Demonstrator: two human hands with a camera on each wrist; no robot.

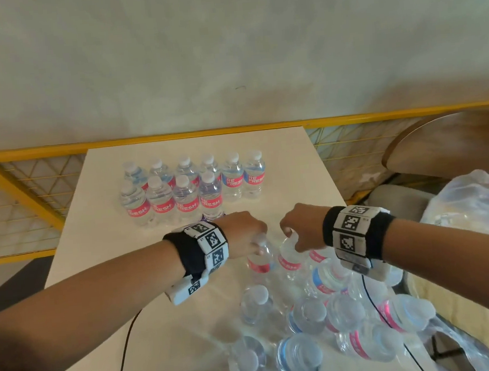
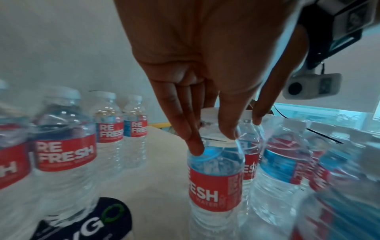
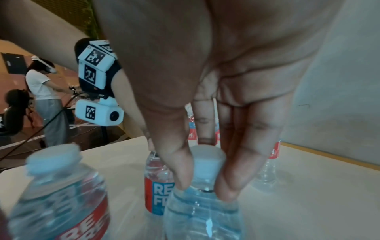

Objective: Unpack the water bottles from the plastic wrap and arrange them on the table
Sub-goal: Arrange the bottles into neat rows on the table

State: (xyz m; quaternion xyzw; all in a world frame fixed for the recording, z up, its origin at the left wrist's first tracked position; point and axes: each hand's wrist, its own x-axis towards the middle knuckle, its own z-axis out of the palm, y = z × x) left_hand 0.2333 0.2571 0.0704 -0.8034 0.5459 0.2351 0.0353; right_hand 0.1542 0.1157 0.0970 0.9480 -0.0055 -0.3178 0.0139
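Pale wall and a yellow mesh rail stand behind the cream table (image 1: 75, 259), where ten arranged bottles (image 1: 190, 187) stand upright in two rows at the far side: six behind, four in front.

Nearer, the loose cluster (image 1: 323, 326) sits upright beside crumpled plastic wrap (image 1: 475, 200) lying off the table's right edge. The left hand (image 1: 241, 233) pinches the neck of the left bottle (image 2: 214, 178) — fingers (image 2: 193, 142) curled down past its cap. The right hand (image 1: 303, 227) grips the right bottle (image 3: 203, 216) the same way, thumb and fingers closed about the white cap (image 3: 207, 160).

Recommended practice, as a judgement: lift both straight up to clear neighbouring caps, carry them forward level, and set them in the two open front-row places — labels facing out, bases flat. A neck pinch lets a full bottle swing; keep the motion slow.
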